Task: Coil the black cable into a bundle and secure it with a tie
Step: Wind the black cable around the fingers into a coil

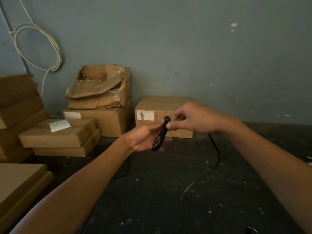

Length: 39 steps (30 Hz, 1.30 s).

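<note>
A thin black cable (161, 134) is looped several times around my left hand (145, 138), which is held out flat with its fingers straight, above the dark table. My right hand (190, 119) pinches the cable at the top of the loops, near the left fingertips. From under the right hand a loose length of the cable (215, 149) hangs down and trails onto the table. Another stretch of black cable (125, 169) lies on the table below my left forearm. I see no tie.
Cardboard boxes are stacked along the left and back of the dark, scuffed table (177, 191): a torn open box (99, 86), flat boxes (57, 134), and a sealed box (162, 114) right behind my hands. A white cable coil (38, 46) hangs on the grey wall.
</note>
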Each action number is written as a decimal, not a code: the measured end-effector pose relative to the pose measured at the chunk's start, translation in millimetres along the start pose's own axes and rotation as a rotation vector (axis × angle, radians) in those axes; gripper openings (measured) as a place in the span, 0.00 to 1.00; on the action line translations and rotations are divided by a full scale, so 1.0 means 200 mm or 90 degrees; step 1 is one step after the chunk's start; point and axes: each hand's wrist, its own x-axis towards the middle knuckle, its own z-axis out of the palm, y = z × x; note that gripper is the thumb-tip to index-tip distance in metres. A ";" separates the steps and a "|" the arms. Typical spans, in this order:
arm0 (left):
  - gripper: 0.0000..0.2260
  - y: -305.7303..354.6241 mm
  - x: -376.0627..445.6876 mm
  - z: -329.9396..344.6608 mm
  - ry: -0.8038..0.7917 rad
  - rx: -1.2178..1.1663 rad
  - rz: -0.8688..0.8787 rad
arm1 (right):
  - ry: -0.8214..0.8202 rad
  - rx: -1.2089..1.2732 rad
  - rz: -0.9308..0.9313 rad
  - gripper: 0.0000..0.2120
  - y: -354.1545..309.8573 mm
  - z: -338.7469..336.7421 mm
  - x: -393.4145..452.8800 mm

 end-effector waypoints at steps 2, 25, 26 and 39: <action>0.19 -0.03 -0.01 0.01 -0.039 0.039 -0.042 | 0.013 -0.012 0.009 0.09 0.01 -0.09 0.00; 0.22 0.11 -0.06 0.11 -0.313 -0.145 0.069 | -0.045 0.361 0.067 0.12 0.24 0.74 -0.08; 0.22 0.10 -0.06 0.10 -0.300 -0.144 0.068 | -0.064 0.352 0.050 0.13 0.20 0.74 -0.09; 0.22 0.02 -0.05 -0.07 -0.034 -0.082 0.035 | -0.098 0.042 -0.035 0.13 0.03 0.53 -0.11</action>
